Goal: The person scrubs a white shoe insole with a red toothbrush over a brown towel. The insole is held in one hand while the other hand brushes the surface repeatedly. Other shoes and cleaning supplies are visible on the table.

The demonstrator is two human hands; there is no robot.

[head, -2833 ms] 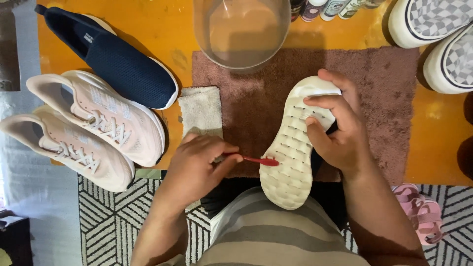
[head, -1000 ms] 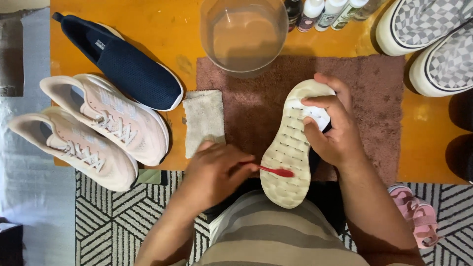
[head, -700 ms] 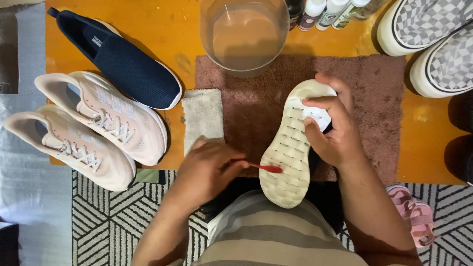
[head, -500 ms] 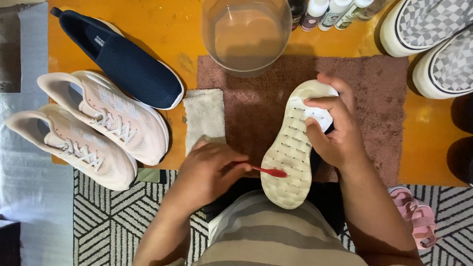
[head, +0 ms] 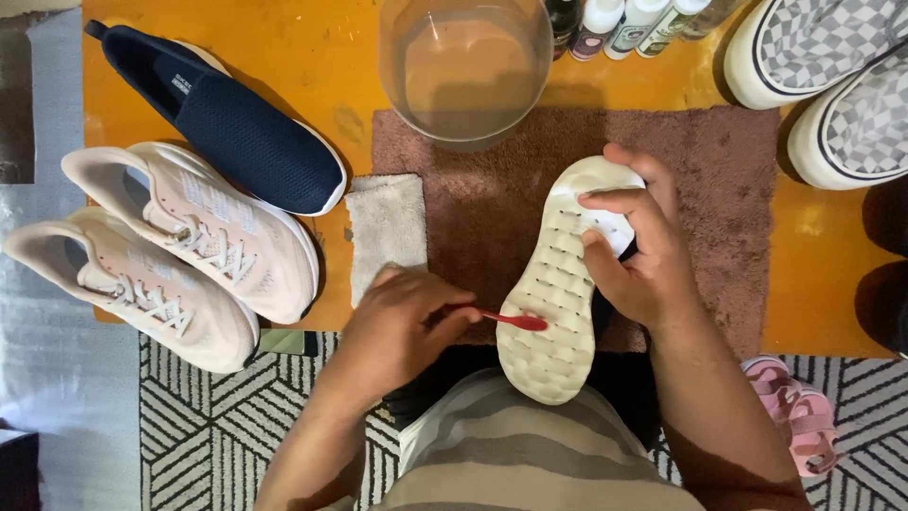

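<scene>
**Sole-up shoe, red toothbrush on it**

The shoe (head: 558,284) is flipped sole-up, heel end toward the person's lap, toe end over the pinkish-brown towel (head: 728,189). The right hand (head: 638,251) wraps round its upper half, fingers curled over the sole's edge. The left hand (head: 402,326) is closed around a red toothbrush (head: 511,320), knuckles up, brush head touching the sole's lower part.

Just left of the towel lies a small folded grey cloth (head: 386,227). Behind it stands a clear bowl (head: 463,66) of cloudy water. Beside the bowl, at the far edge of the orange tabletop (head: 312,66), are a few small bottles (head: 629,21), white and dark, with labels too small to make out.
</scene>
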